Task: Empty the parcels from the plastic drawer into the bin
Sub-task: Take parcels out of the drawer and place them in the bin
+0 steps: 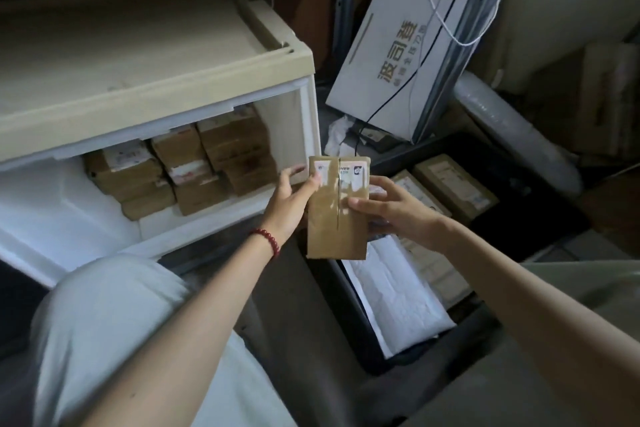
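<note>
**Parcel held between drawer and bin**

Your drawer (52, 204) stands open, with brown parcels (194, 166) stacked at its back. The bin (346, 315) on the right holds boxes (453, 184) and a white mailer (398, 295). You hold one parcel (337, 215) upright over the bin's left rim. Your left hand (291, 201) grips its left edge and your right hand (398, 211) its right.

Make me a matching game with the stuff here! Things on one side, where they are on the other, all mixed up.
Things:
1. held parcel
2. white padded envelope
3. red bracelet
4. stacked parcels

Places:
A. inside the plastic drawer
B. worn around a wrist
C. gripped by the left hand and right hand
D. lying in the bin

Pairs: 1-C, 2-D, 3-B, 4-A.
</note>
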`<action>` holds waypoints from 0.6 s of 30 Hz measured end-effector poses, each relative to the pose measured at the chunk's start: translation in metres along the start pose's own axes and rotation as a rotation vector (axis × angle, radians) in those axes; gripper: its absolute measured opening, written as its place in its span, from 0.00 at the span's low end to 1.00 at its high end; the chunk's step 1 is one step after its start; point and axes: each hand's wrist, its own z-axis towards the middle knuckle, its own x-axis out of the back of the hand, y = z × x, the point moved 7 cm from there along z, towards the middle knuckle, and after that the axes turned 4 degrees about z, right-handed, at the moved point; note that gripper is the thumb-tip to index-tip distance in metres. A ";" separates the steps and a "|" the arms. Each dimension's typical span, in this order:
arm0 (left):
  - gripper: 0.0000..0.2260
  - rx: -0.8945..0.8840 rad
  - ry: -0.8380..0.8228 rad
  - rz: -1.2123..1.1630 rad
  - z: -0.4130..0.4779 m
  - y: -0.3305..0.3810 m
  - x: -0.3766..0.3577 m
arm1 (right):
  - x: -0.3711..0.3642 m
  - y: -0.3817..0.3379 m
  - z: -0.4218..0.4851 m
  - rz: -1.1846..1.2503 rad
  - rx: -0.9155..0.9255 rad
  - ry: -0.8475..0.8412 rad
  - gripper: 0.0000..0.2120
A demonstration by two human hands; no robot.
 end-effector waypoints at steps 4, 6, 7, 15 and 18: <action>0.20 -0.136 0.025 0.335 0.003 0.001 -0.022 | 0.021 0.017 0.002 0.071 0.016 0.131 0.24; 0.23 -0.180 0.001 0.411 0.002 -0.001 -0.034 | 0.028 0.029 0.000 0.130 0.001 0.161 0.21; 0.26 -0.195 -0.017 0.420 0.002 -0.004 -0.039 | 0.031 0.035 -0.001 0.148 -0.005 0.171 0.21; 0.53 -0.066 -0.097 0.640 0.008 -0.023 -0.054 | 0.046 0.043 -0.004 0.290 0.030 0.190 0.09; 0.43 -0.070 -0.072 0.558 0.010 -0.023 -0.050 | 0.040 0.039 -0.003 0.258 0.058 0.160 0.10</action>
